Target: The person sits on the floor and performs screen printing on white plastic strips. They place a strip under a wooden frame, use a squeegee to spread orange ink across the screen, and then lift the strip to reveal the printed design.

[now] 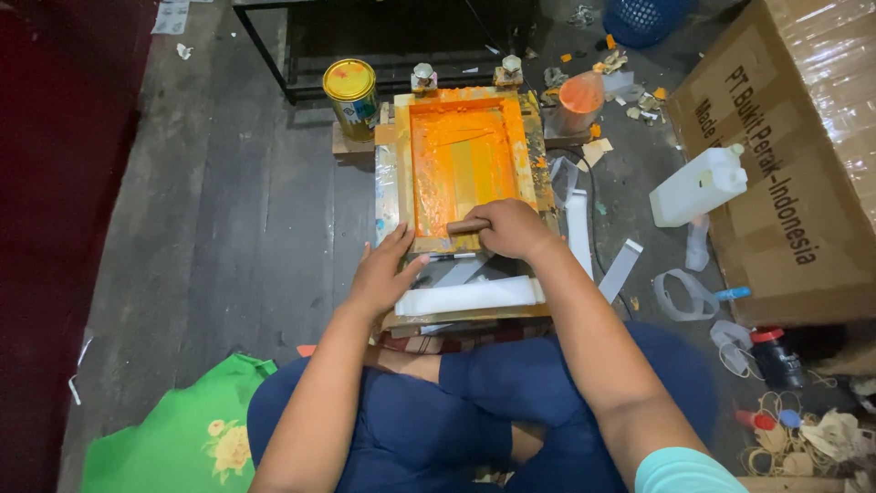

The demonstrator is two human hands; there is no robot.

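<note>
Pulling wooden-handled squeegee (467,225) to near edge of orange-inked wooden screen frame (464,164) on floor | right hand (511,228) fingers clamped on squeegee | left hand (383,274) fingers apart, steadying frame | ink spread across mesh, stroke seems nearly done; white strip (470,296) lies below frame

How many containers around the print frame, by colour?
Yellow-lidded tin can: 1
Orange-stained cup: 1
White plastic jug: 1
Blue basket: 1
Total: 4
Right hand grips the wooden squeegee handle; left hand rests on the orange screen frame.
</note>
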